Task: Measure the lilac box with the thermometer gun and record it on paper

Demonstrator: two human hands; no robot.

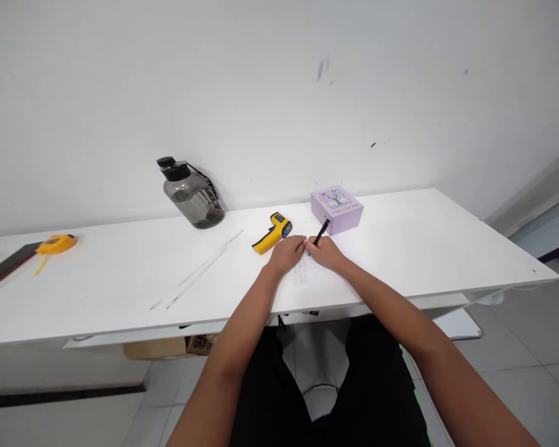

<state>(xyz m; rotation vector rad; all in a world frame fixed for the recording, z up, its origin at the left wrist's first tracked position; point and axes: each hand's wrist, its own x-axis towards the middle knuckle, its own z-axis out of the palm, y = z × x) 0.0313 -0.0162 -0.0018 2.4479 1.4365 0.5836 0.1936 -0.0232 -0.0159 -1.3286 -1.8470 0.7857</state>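
Observation:
My right hand [327,252] grips a black pen [322,231], its top leaning up and right and its tip low by the fingers. Beneath both hands lies a white sheet of paper [300,272] with rows of faint writing; its edges blend into the white table. Close beside the right hand, my left hand [289,252] rests on the sheet with fingers curled closed; whatever they hold, if anything, is hidden. A yellow and black infrared thermometer gun [272,233] lies just beyond the left hand. Behind the right hand stands a lilac box [338,210] with a printed lid.
A grey transparent water bottle [193,197] with a black lid stands by the wall at left. An orange tape measure [57,244] and a dark flat object [12,262] lie at the far left. The white table [423,248] ends at right. Below is a cardboard box [156,348].

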